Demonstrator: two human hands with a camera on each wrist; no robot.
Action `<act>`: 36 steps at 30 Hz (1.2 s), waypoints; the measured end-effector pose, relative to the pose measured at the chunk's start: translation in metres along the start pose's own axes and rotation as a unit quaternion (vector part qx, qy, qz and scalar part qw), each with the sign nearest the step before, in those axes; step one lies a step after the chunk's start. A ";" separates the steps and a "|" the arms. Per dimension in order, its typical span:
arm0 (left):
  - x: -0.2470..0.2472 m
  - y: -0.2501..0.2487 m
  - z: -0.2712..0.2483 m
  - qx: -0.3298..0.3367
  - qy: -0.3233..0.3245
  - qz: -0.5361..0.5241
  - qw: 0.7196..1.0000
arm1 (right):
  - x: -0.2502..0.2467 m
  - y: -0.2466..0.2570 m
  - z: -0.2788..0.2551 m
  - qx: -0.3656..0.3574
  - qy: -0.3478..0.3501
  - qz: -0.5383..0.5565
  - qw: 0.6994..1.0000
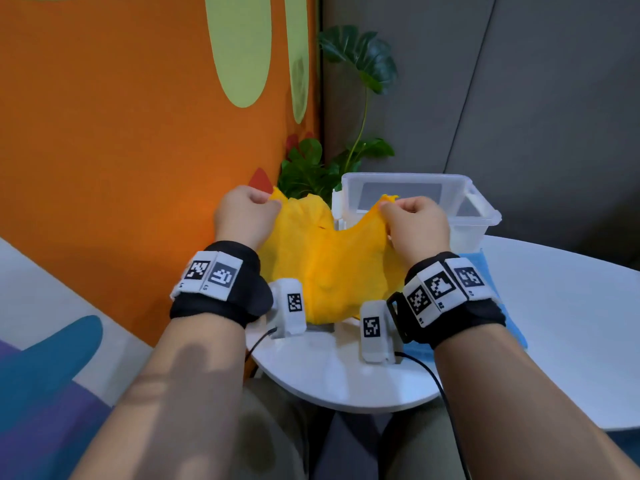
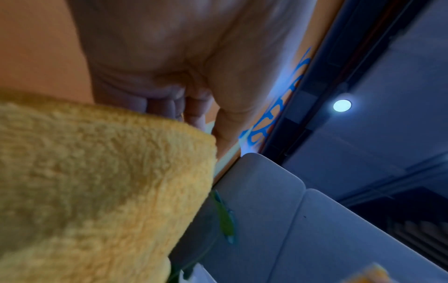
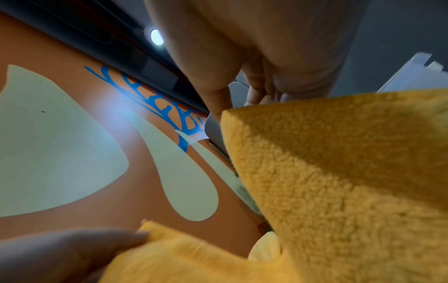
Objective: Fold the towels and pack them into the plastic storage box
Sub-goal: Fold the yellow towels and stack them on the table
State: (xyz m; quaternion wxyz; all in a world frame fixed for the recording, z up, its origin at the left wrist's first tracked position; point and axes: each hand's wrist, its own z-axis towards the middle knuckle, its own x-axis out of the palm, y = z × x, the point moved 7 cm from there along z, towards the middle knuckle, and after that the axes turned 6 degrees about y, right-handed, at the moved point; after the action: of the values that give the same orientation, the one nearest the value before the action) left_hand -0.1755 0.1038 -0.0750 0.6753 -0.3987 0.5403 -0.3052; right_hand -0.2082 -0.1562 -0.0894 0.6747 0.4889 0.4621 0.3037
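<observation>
The fluffy yellow-orange terry towel (image 1: 329,261) hangs in the air above the near edge of the round white bench (image 1: 346,382), stretched between two raised hands. The left hand (image 1: 244,216) pinches one top corner with curled fingers (image 2: 167,105) and thumb; the right hand (image 1: 415,226) pinches the other top corner the same way, its fingers (image 3: 257,93) bent round the hem. The top edge sags in a dip between the two grips, and the lower end of the cloth reaches down to the bench surface between the wrist cameras.

Behind the towel, at the far side of the bench, stands the clear rectangular plastic storage box (image 1: 481,216), lid off. As far as the head view shows through its walls, nothing lies in it yet, though part of its inside is hidden by the towel. A flat light-blue towel (image 1: 498,303) lies on the bench under the right wrist, not yet folded into a compact shape.

So the task looks to be at its start: the yellow towel is only held up and spread, with no fold made. Folding it, packing it, then doing the same with the blue one, all appears left to do.
</observation>
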 end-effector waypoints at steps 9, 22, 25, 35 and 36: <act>0.047 -0.041 -0.035 0.071 0.122 -0.035 0.989 | 0.038 0.015 -0.017 -0.037 0.113 0.069 0.991; 0.047 -0.045 -0.038 0.064 0.137 -0.050 0.987 | 0.038 0.026 -0.020 -0.100 0.156 -0.011 0.983; 0.046 -0.043 -0.038 0.059 0.123 -0.051 0.989 | 0.038 0.030 -0.023 -0.116 0.165 -0.021 0.979; 0.048 -0.044 -0.038 0.063 0.134 -0.042 0.988 | 0.040 0.030 -0.022 -0.127 0.150 -0.022 0.980; 0.049 -0.045 -0.038 0.059 0.146 -0.045 0.986 | 0.039 0.031 -0.023 -0.128 0.152 -0.024 0.980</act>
State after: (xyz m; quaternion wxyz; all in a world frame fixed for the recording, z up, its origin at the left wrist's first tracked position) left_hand -0.2005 0.0323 -0.0633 0.5967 -0.3333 0.5959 -0.4216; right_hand -0.2125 -0.1032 -0.0749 0.6607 0.3357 0.5279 0.4149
